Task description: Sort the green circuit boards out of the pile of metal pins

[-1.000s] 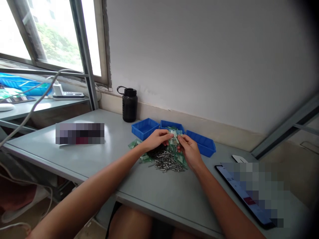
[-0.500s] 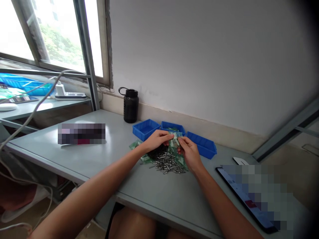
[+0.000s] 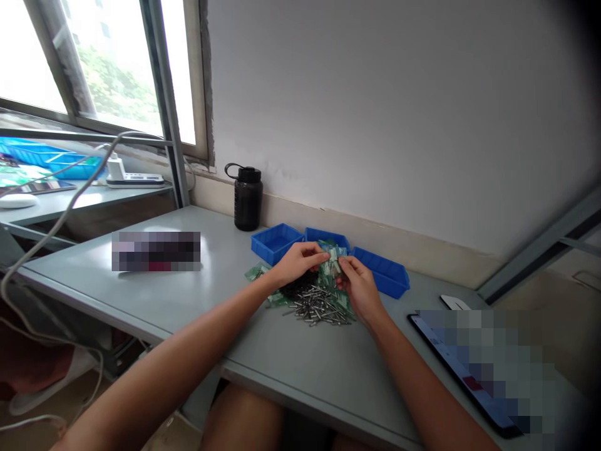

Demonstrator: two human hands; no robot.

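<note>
My left hand (image 3: pixel 297 264) and my right hand (image 3: pixel 357 285) meet over a heap on the grey table (image 3: pixel 178 294). Between their fingertips they pinch a small green part (image 3: pixel 334 255). Below the hands lies a pile of silver metal pins (image 3: pixel 319 308) on scattered green pieces (image 3: pixel 257 272), with a dark clump beside them. Three blue bins (image 3: pixel 275 242) stand in a row just behind the hands.
A black bottle (image 3: pixel 247 198) stands against the wall behind the bins. A phone (image 3: pixel 462 376) lies at the right, with a white object (image 3: pixel 454 302) beyond it. At the left stand a second desk with blue trays (image 3: pixel 51 164), a power strip (image 3: pixel 134 180) and a hanging cable (image 3: pixel 42 235).
The hands stay together on the small green part with only slight finger movement. The view has shifted a little to the left.
</note>
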